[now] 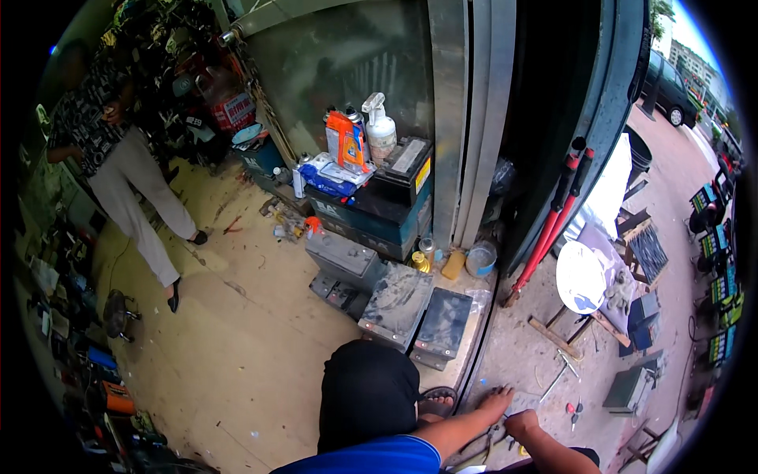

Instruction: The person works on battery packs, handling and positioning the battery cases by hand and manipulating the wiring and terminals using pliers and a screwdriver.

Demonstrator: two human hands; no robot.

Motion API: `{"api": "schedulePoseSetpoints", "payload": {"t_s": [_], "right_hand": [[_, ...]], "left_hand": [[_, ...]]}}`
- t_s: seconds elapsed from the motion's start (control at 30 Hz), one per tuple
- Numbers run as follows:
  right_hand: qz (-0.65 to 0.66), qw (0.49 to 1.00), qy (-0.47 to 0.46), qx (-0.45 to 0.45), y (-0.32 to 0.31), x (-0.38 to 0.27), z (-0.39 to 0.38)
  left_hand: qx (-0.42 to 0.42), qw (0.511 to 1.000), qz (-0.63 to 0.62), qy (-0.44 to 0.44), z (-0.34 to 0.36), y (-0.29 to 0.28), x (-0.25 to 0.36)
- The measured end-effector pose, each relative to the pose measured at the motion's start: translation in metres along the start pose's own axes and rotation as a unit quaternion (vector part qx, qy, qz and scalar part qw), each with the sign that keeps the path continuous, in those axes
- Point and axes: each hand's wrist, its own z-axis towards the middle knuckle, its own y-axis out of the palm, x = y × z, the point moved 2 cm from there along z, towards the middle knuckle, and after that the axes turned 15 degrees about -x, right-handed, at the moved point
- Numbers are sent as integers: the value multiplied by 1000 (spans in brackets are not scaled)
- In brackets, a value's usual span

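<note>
My left hand reaches down to the ground just outside the door track. Its fingers are stretched out over the near edge of a flat grey piece. My right hand is close beside it, fingers curled and pressed together at the same piece; what they hold, if anything, is too small to make out. A metal T-handle wrench lies just beyond the hands. Right of them is a small set of red and black items, perhaps keys. Below my wrists lie long-handled tools, partly hidden by my arms.
Dusty batteries stand left of the door track. Red-handled bolt cutters lean on the door frame. Outside are a white round-topped stool and a grey battery. A person stands at the far left.
</note>
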Motion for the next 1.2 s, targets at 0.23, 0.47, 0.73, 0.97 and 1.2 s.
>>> {"api": "schedulePoseSetpoints", "payload": {"t_s": [0.23,0.47,0.73,0.97,1.2], "right_hand": [[165,972,96,-134,-36,-14,-10],[178,969,46,166,1,-8,-8],[390,886,229,-102,-96,-37,-25],[471,816,319,-105,-141,-45,-54],[348,898,234,-134,-128,-48,-56]], "left_hand": [[-31,999,-8,5,-11,-10,1],[-77,996,-48,22,-8,14,10],[-128,984,-124,14,-5,-21,-13],[-161,968,-194,13,-6,-31,0],[-138,971,-191,27,-10,-29,-1]]}}
